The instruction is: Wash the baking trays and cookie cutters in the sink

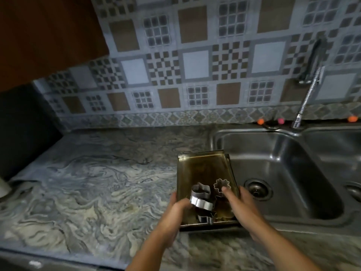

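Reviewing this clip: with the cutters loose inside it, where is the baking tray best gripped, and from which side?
By its two long side rims, one hand from each side, as the left hand and right hand hold the baking tray now. It is shallow and carries loose cookie cutters, so a level two-sided hold probably keeps them from sliding into the sink.

No readable text, no labels, no brands, no numbers on any surface

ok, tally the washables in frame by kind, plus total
Baking trays: 2, stacked; only the lower one's edge shows.
Cookie cutters: 3 clear, flower-shaped, one behind it, one nearest the left hand; any further ones too blurred.
Total: 5
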